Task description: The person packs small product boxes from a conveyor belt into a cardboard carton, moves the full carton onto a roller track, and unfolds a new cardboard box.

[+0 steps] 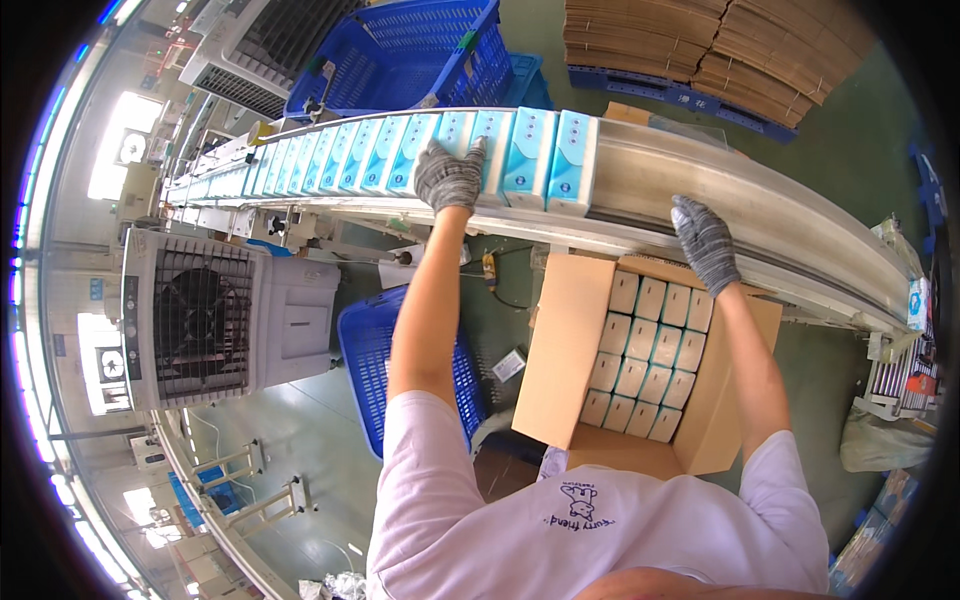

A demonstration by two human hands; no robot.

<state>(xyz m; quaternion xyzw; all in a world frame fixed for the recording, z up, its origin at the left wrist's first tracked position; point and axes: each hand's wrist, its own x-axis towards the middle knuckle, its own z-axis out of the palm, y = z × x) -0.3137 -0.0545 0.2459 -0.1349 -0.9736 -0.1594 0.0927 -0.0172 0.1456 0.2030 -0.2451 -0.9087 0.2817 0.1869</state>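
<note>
My left hand (450, 174), in a grey knit glove, rests with spread fingers on the tops of blue-and-white tissue packs (531, 161) that stand in a long row on the conveyor (660, 172). My right hand (705, 238), gloved alike, hovers with nothing in it over the conveyor's near edge, right of the row's end. Below it stands an open cardboard box (568, 341), its flaps spread, holding rows of tissue packs (641, 339) seen end-on. The box's far right corner is partly hidden by my right forearm.
A blue plastic basket (367, 375) sits on the floor left of the box. Beyond the conveyor are another blue basket (390, 56) and stacked flat cardboard (697, 45) on a blue pallet (675, 97). An air cooler (202, 322) stands at the left. A roller section (896, 375) lies far right.
</note>
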